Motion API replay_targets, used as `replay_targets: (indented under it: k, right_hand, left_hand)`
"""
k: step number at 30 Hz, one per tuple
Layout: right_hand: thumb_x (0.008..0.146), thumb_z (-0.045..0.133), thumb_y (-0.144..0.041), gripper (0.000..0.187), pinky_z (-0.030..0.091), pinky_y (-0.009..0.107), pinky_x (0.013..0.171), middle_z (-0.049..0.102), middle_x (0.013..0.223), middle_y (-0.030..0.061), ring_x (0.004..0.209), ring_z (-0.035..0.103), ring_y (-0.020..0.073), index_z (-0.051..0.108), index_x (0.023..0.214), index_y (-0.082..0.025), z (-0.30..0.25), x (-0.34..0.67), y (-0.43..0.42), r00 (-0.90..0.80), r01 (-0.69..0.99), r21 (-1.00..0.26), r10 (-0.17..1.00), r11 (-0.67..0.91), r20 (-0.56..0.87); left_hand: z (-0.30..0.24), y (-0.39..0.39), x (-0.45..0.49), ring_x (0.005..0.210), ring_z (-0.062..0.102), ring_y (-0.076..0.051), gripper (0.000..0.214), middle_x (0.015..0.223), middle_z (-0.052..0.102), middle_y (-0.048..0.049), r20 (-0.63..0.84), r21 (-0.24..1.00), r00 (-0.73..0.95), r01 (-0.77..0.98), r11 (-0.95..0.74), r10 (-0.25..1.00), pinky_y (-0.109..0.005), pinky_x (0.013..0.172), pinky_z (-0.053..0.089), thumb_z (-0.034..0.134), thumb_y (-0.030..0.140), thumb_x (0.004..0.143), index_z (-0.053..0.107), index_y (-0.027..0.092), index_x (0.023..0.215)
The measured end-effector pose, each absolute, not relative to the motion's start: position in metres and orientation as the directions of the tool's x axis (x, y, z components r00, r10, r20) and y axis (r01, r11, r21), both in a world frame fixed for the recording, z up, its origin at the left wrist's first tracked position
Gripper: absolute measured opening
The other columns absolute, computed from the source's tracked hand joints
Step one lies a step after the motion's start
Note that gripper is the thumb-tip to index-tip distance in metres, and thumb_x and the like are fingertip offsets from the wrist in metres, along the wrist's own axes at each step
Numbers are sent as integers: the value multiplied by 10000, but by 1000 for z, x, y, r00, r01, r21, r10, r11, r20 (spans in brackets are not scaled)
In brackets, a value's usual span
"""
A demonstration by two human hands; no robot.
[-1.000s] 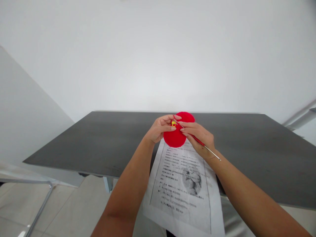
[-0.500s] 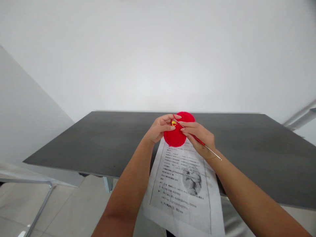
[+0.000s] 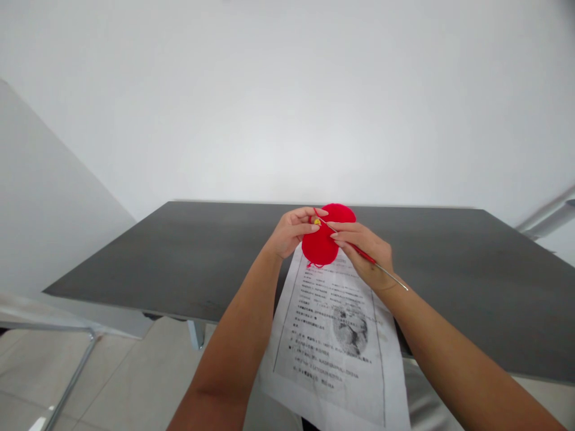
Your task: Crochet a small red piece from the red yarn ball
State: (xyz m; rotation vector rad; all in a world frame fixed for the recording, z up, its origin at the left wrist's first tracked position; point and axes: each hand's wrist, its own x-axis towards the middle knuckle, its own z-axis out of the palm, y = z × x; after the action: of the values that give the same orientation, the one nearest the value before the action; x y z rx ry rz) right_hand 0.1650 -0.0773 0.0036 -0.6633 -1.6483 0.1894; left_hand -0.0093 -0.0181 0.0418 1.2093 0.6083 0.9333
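Observation:
Between my hands is a round piece of red crochet (image 3: pixel 320 246), with a short loose yarn tail at its lower edge. My left hand (image 3: pixel 294 230) pinches its upper left edge, and a strand of red yarn runs over the index finger. A small yellow stitch marker (image 3: pixel 317 222) sits at that edge by the left fingertips. In my right hand (image 3: pixel 366 248) is a crochet hook (image 3: pixel 365 255) with a red grip and metal shafts; its far tip meets the work near the left fingers. Behind lies a red ball of yarn or second red piece (image 3: pixel 340 212); I cannot tell which.
A printed sheet of paper (image 3: pixel 332 359) with a picture hangs over the near edge of the dark table (image 3: pixel 179 257). A white wall (image 3: pixel 287 102) rises behind. Metal tube frames (image 3: pixel 74 374) stand at the lower left and far right.
The red crochet has shifted slightly and turned, so its yarn tail shows more. The yellow marker is now more covered by the left fingers. The hook has moved only a little.

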Motion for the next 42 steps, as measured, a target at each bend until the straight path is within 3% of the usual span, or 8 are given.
replay_targets:
  k: [10,16,24,30,42]
  right_hand:
    - [887,561,-245,138,529,390,933,709,1090,72,1023,662,203,691,935,-237,0,164,-76,-10,263,-593,617,761,787]
    - [866,599,-269,108,560,375,874,737,996,51,962,684,198,700,882,-235,4,166,-70,23,169,-666,672,727,740]
    - [846,636,-314,132,596,358,804,745,952,49,877,709,188,704,888,-210,8,172,-65,-25,-84,-823,825,562,565]
    - [826,663,-331,143,600,392,812,749,924,48,861,717,199,685,871,-198,3,178,-60,-90,-257,-858,873,445,479]
    - [834,650,-362,174,576,386,856,737,961,57,897,703,204,708,888,-207,2,189,-57,-202,-257,-901,893,349,403]
  left_hand:
    - [40,-15,-10,692,617,-122,388,754,672,-28,20,961,518,-247,127,855,-235,683,463,776,184,581,701,136,958]
    - [40,-14,-12,649,595,-107,346,720,652,-7,37,974,466,-217,73,884,-234,652,442,778,172,568,704,140,905]
    - [44,-15,-16,622,580,-96,367,698,633,-4,2,984,523,-151,91,852,-232,643,437,760,172,576,705,129,937]
    - [41,-13,-17,626,574,-85,374,713,638,-4,-16,991,550,-104,87,835,-231,658,434,763,159,586,704,133,954]
    - [39,-11,-17,625,566,-80,424,708,623,1,-87,992,561,-24,121,823,-226,642,406,789,178,568,691,117,977]
